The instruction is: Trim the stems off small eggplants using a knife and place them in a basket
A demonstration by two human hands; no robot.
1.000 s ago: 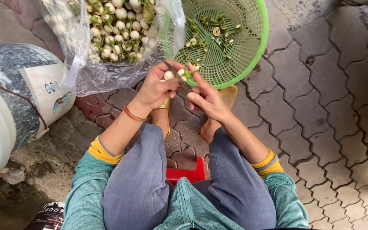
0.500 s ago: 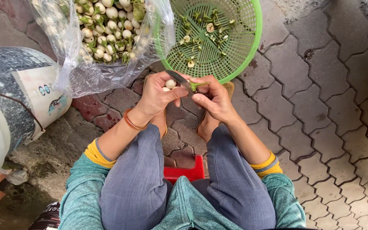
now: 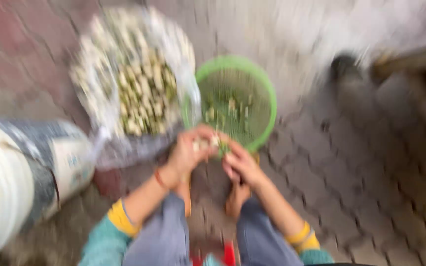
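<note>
hands have slid down off the green basket (image 3: 267,106) rim, left hand (image 3: 191,152) curled round small pale pieces, right hand (image 3: 240,165) half-curled, its hold too blurred to tell.

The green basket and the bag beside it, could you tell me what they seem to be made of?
The basket looks like moulded plastic: uniform bright green with a mesh-like wall. The bag seems thin clear plastic film, crinkled, its pale contents showing through. Motion blur leaves the finish uncertain.
</note>
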